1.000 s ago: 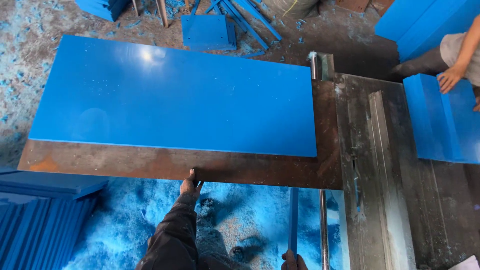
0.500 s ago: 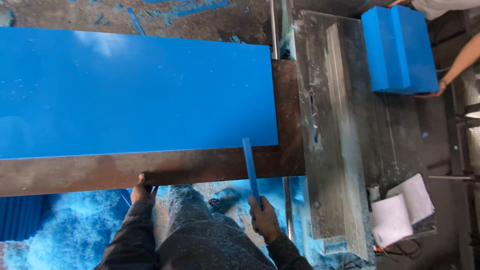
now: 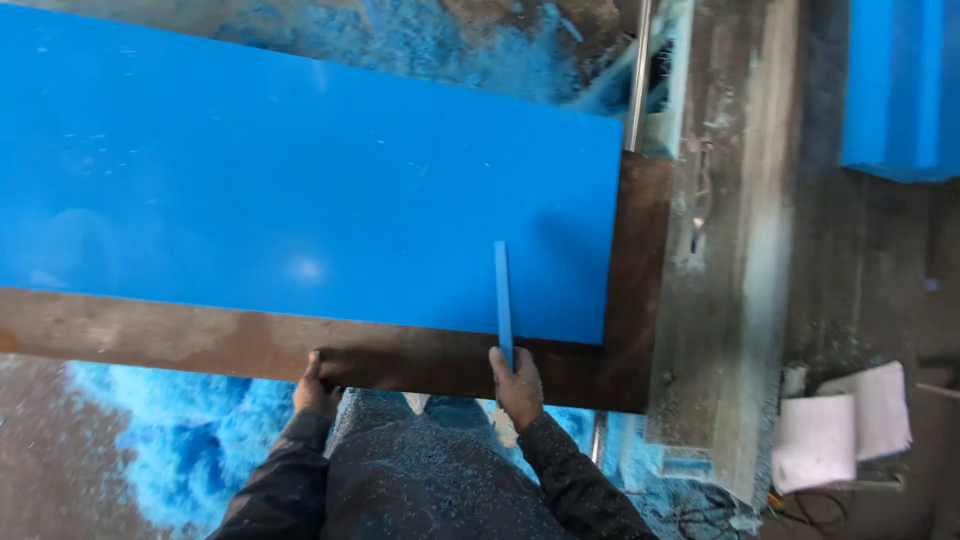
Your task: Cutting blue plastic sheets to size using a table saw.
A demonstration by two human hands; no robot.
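A large blue board [image 3: 300, 190] lies flat on a rusty brown metal table [image 3: 200, 340]. My right hand [image 3: 518, 385] grips the near end of a thin blue strip [image 3: 503, 300], which stands up over the board's near right part. My left hand [image 3: 316, 388] rests on the table's near edge, fingers hooked over it, holding nothing else. Both sleeves are dark and dusted with blue chips.
A grey dusty saw bench with a rail [image 3: 730, 250] runs along the right of the table. Stacked blue boards [image 3: 900, 90] lie at the far right. White folded papers [image 3: 840, 430] sit at lower right. Blue shavings [image 3: 180, 440] cover the floor.
The view has shifted left and closer. My right hand has raised the thin blue strip up onto the table edge over the board. My left hand stays on the table edge.
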